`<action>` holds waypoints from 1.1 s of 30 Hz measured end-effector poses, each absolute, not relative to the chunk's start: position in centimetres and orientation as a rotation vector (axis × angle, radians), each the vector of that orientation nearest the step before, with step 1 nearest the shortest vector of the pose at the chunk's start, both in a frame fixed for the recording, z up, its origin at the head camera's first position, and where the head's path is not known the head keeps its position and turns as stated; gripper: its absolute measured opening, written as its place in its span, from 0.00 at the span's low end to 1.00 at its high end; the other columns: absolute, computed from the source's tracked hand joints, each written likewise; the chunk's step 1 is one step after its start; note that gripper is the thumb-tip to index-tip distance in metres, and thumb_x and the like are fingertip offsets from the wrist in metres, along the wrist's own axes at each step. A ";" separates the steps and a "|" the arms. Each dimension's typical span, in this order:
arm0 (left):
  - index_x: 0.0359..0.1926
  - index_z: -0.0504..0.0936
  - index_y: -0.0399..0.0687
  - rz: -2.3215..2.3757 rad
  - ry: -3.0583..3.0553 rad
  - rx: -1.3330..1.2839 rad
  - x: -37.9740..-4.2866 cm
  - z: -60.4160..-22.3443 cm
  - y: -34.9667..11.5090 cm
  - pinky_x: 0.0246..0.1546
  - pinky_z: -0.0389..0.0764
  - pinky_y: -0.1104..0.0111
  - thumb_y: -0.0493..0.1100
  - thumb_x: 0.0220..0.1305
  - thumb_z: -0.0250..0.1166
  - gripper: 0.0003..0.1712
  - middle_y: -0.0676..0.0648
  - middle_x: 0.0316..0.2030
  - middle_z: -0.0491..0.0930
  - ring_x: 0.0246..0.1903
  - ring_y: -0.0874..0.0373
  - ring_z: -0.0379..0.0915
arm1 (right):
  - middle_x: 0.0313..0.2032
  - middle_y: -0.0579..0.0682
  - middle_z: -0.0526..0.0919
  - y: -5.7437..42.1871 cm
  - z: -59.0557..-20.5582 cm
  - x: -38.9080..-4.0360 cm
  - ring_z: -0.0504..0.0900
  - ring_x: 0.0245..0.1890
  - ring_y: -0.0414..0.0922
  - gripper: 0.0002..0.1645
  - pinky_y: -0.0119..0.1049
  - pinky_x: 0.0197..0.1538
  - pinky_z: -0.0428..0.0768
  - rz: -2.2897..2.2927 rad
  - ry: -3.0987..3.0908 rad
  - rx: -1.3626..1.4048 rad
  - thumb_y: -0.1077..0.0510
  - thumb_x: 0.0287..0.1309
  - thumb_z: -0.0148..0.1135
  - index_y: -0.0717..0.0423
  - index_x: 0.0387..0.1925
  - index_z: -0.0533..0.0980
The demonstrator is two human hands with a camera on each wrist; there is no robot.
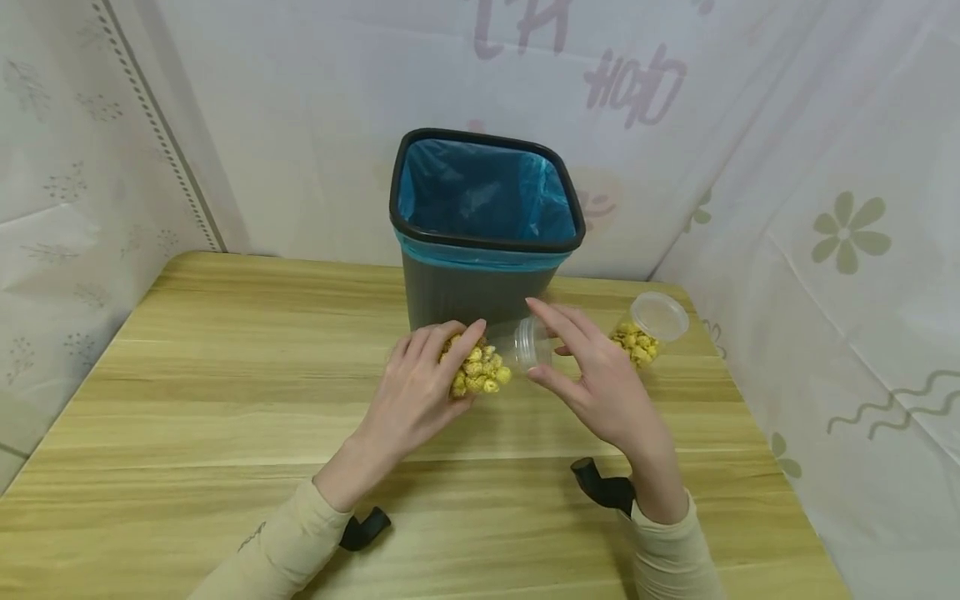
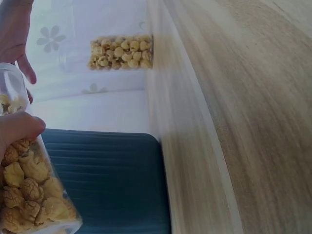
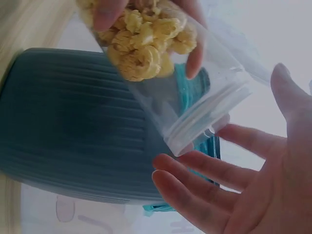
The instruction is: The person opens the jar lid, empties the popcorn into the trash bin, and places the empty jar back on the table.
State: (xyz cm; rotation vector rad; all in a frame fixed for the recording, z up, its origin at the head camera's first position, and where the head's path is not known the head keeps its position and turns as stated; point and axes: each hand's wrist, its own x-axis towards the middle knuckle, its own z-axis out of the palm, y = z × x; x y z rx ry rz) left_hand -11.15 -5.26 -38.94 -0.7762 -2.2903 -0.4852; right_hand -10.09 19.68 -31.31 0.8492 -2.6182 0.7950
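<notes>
My left hand (image 1: 448, 360) grips a clear plastic jar (image 1: 491, 367) of yellow puffed snacks, tipped on its side just above the table in front of the bin. The jar's capped end (image 1: 529, 343) points right. My right hand (image 1: 557, 348) is at that end with its fingers spread and straight; I cannot tell whether they touch the cap. In the right wrist view the jar (image 3: 165, 73) slants down toward my right hand's fingers (image 3: 214, 195). The left wrist view shows the jar (image 2: 34, 190) under my left thumb (image 2: 17, 127).
A dark bin (image 1: 480, 250) with a blue liner stands at the table's back edge. A second snack jar (image 1: 649, 330) lies to its right, also seen as the second jar (image 2: 122, 51) in the left wrist view. The wooden table (image 1: 187, 400) is ringed by white curtains.
</notes>
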 end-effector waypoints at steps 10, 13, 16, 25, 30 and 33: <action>0.72 0.68 0.55 -0.428 -2.273 -0.741 -11.1 -38.7 -5.3 0.51 0.84 0.49 0.50 0.41 0.86 0.56 0.42 0.57 0.79 0.53 0.42 0.78 | 0.66 0.47 0.79 19.5 -31.5 -10.3 0.86 0.48 0.44 0.39 0.40 0.46 0.87 0.782 -2.675 0.811 0.46 0.67 0.67 0.39 0.76 0.65; 0.73 0.68 0.55 -0.494 -2.285 -0.754 -11.1 -38.7 -5.3 0.51 0.84 0.48 0.48 0.40 0.86 0.57 0.41 0.57 0.79 0.53 0.42 0.78 | 0.71 0.47 0.75 19.9 -31.4 -10.4 0.82 0.60 0.46 0.42 0.41 0.51 0.87 0.818 -2.647 0.915 0.50 0.65 0.70 0.42 0.77 0.64; 0.74 0.67 0.55 -0.571 -2.319 -0.779 -11.1 -38.7 -5.3 0.51 0.83 0.49 0.48 0.40 0.86 0.59 0.42 0.57 0.78 0.52 0.44 0.77 | 0.75 0.48 0.69 20.3 -31.2 -10.4 0.75 0.70 0.47 0.44 0.45 0.57 0.86 0.871 -2.627 1.015 0.54 0.63 0.72 0.44 0.77 0.64; 0.75 0.65 0.55 -0.651 -2.361 -0.804 -11.0 -38.6 -5.3 0.51 0.83 0.51 0.50 0.40 0.87 0.61 0.43 0.58 0.77 0.51 0.46 0.76 | 0.79 0.46 0.61 20.8 -30.6 -10.2 0.66 0.77 0.48 0.48 0.53 0.72 0.74 0.914 -2.631 1.106 0.56 0.58 0.76 0.44 0.77 0.64; 0.75 0.65 0.56 -0.631 -2.358 -0.805 -11.0 -38.6 -5.2 0.53 0.82 0.50 0.49 0.41 0.87 0.61 0.43 0.58 0.77 0.52 0.46 0.76 | 0.76 0.49 0.68 20.5 -30.9 -10.4 0.72 0.73 0.48 0.46 0.51 0.65 0.80 0.863 -2.604 0.959 0.53 0.62 0.73 0.43 0.77 0.63; 0.75 0.65 0.56 -0.576 -2.355 -0.809 -11.0 -38.6 -5.2 0.54 0.82 0.49 0.49 0.41 0.86 0.60 0.43 0.58 0.78 0.53 0.45 0.77 | 0.70 0.48 0.76 20.3 -31.3 -10.4 0.82 0.60 0.46 0.40 0.46 0.53 0.87 0.789 -2.609 0.846 0.50 0.65 0.69 0.43 0.76 0.66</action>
